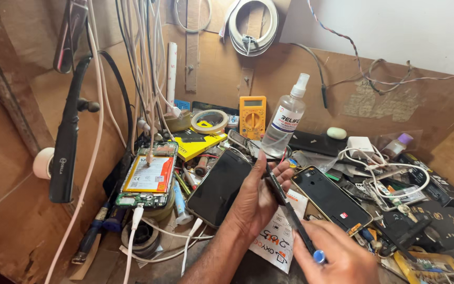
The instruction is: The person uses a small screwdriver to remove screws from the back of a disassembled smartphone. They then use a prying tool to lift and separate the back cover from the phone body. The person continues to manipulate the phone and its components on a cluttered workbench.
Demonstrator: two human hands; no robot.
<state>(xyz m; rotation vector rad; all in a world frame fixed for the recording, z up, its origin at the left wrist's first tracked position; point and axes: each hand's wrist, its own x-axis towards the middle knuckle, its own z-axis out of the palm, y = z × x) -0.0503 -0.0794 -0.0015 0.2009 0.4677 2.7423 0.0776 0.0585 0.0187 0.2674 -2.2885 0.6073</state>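
Note:
My left hand [256, 202] is raised over the cluttered bench, its thumb and fingers closed on a thin dark piece [276, 189] seen edge-on. My right hand [337, 257], at the bottom edge, grips a long slim dark tool [298, 226] with a blue end cap [319, 256]. The tool's tip reaches up to the dark piece in my left hand. A clear spray bottle [285, 118] with a white nozzle leans just above my left fingertips; I cannot tell whether they touch it. A black-screened phone [219, 186] lies left of that hand.
An opened phone with its battery showing [148, 176] is propped at the left under hanging white cables [145, 63]. A phone back cover [332, 199], a yellow multimeter [252, 115], a tape roll [209, 121], a white charger [361, 144] and small parts crowd the bench.

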